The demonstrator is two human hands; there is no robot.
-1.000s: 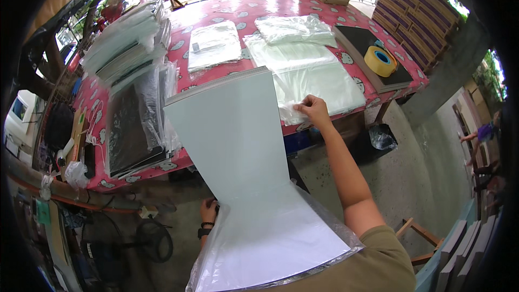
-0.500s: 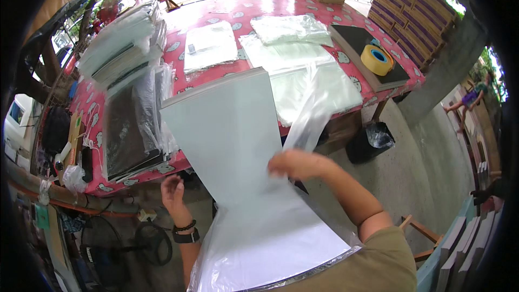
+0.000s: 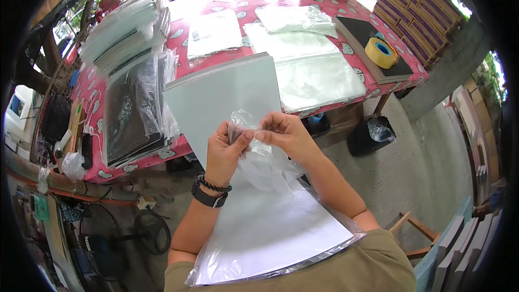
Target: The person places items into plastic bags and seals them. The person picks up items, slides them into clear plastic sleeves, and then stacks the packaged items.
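Note:
Both hands meet over a stack of large pale grey sheets (image 3: pixel 221 89) that leans on the table edge. My left hand (image 3: pixel 227 146), with a dark watch and beaded bracelet at the wrist, pinches a clear plastic bag (image 3: pixel 265 168). From the other side my right hand (image 3: pixel 284 134) also has its thumb and fingers closed on the bag, close to the left fingertips. The crumpled film hangs below the hands. Against my body lies a white sheet stack in clear plastic (image 3: pixel 270 238).
A pink patterned cloth covers the table (image 3: pixel 216 0). On it are flat clear bags (image 3: pixel 319 84), bagged stacks (image 3: pixel 127 38), a dark board (image 3: pixel 397 65) and a yellow tape roll (image 3: pixel 381 53). A black bin (image 3: pixel 370 138) stands by the table; stacked cartons (image 3: pixel 416 8) rise behind.
My right hand has brought the plastic bag from the table's front edge over the grey sheets. My left hand has moved up and right to grip it too.

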